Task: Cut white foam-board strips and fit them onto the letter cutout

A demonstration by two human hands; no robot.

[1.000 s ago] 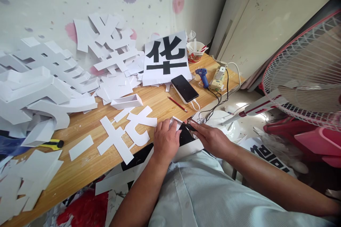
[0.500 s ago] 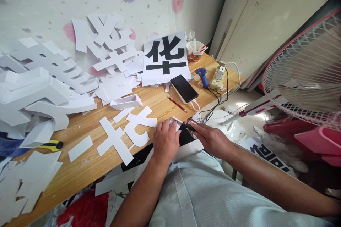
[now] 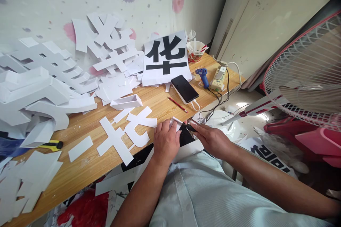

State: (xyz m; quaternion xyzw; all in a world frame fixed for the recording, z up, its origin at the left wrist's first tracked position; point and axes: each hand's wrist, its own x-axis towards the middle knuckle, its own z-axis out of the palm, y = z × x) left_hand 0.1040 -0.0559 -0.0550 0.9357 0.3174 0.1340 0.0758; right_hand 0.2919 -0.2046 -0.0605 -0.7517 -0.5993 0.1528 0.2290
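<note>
Near the front edge of the table, my left hand (image 3: 166, 142) presses its fingers on a small white board strip (image 3: 178, 120). My right hand (image 3: 211, 138) is closed around a slim dark tool (image 3: 190, 127), whose tip meets the strip's right end; its exact kind is hidden by my fingers. Another white board piece (image 3: 190, 150) lies across my lap below both hands. Left of my left hand, cut white character parts (image 3: 115, 140) lie flat, with a small white open box shape (image 3: 126, 102) behind them. A red pencil (image 3: 177, 104) rests beyond my fingers.
A phone (image 3: 185, 88) lies on a white power bank, near a blue glue gun (image 3: 202, 77) and a power strip (image 3: 218, 78). Behind are a printed character sheet (image 3: 165, 72) and a paper tub (image 3: 195, 55). White letter shapes (image 3: 53, 64) pile up left; a fan (image 3: 306, 74) stands right.
Almost nothing differs. Both hands keep their places at the strip, and the whole view has shifted very slightly.
</note>
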